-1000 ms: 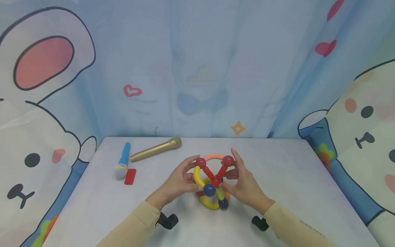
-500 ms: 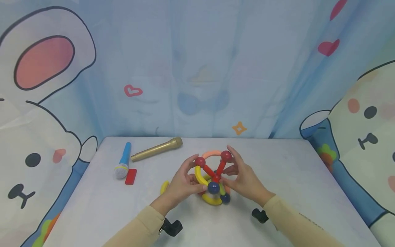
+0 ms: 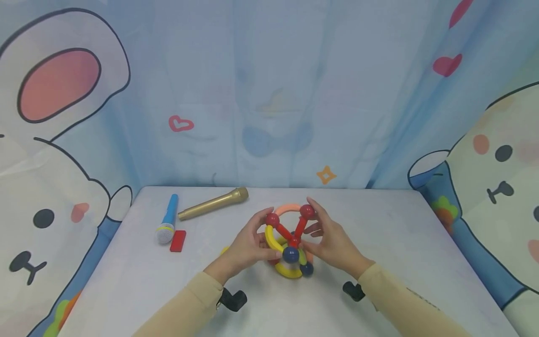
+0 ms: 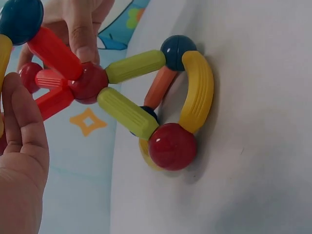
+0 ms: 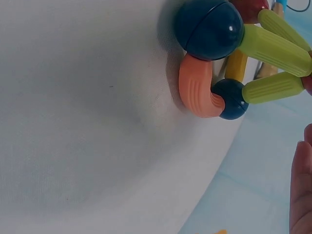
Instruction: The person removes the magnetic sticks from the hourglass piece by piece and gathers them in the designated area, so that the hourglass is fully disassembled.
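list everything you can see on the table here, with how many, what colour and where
Ball-and-rod toy structure: one; red, dark blue, yellow, yellow-green and orange parts; table centre, between both hands.
Loose curved piece: one, yellow, on the table, mostly hidden behind the left hand.
Toy microphone: one, blue handle with grey head, far left of the table.
Gold microphone: one, lying beside the blue one, at the back.
Red block: one, beside the toy microphone's head.
Table: one, white.
Backdrop: one, pale blue cartoon curtain.
Left hand: holds the structure's left side.
Right hand: holds its right side.
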Demonstrator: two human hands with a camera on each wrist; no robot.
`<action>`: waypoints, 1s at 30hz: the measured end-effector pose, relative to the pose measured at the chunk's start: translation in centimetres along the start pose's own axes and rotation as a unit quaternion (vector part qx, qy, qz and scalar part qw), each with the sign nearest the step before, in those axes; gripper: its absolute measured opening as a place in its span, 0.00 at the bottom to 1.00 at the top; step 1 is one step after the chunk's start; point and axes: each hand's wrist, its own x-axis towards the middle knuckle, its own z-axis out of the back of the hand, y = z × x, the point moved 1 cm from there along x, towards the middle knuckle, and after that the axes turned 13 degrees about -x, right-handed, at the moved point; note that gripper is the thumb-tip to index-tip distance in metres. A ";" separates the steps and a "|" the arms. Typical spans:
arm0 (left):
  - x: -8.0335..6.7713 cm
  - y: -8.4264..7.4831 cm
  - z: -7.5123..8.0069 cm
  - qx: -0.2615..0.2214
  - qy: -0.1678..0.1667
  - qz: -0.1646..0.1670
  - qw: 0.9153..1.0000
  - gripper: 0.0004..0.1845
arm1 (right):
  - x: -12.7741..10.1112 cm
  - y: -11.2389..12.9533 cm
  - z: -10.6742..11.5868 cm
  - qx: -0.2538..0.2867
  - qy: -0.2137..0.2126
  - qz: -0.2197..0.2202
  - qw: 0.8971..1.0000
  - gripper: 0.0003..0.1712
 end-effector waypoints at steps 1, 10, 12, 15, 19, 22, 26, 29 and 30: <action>-0.1 0.0 -0.1 0.001 -0.003 -0.001 1.000 0.50 | 0.0 0.0 0.0 -0.006 0.000 -0.001 1.000 0.71; -0.4 0.1 -0.7 0.037 -0.020 -0.022 0.999 0.51 | -0.4 0.0 0.3 -0.024 0.001 -0.016 1.000 0.70; -0.4 0.1 -0.6 0.043 -0.021 -0.021 0.999 0.51 | -0.8 0.1 0.5 -0.037 -0.002 -0.027 0.999 0.69; -0.4 0.0 -0.4 0.048 -0.018 -0.018 0.999 0.51 | -2.1 0.5 1.0 -0.058 -0.022 -0.033 0.998 0.64; -0.5 -0.1 -0.1 0.043 -0.005 -0.023 0.999 0.51 | -4.0 2.1 1.9 -0.047 -0.060 0.019 0.997 0.46; -0.5 0.0 0.0 0.027 0.005 -0.028 0.999 0.51 | -4.8 3.8 1.8 -0.028 -0.057 0.087 0.994 0.35; -0.4 0.1 0.0 0.010 0.019 -0.030 0.999 0.50 | -5.1 5.5 1.1 -0.039 -0.054 0.144 0.987 0.32; -0.3 0.2 -0.2 0.009 0.023 -0.027 0.999 0.50 | -5.0 6.1 0.7 -0.054 -0.063 0.153 0.985 0.30; -0.3 0.2 -0.2 0.009 0.022 -0.027 0.999 0.50 | -4.9 6.2 0.7 -0.057 -0.064 0.151 0.985 0.30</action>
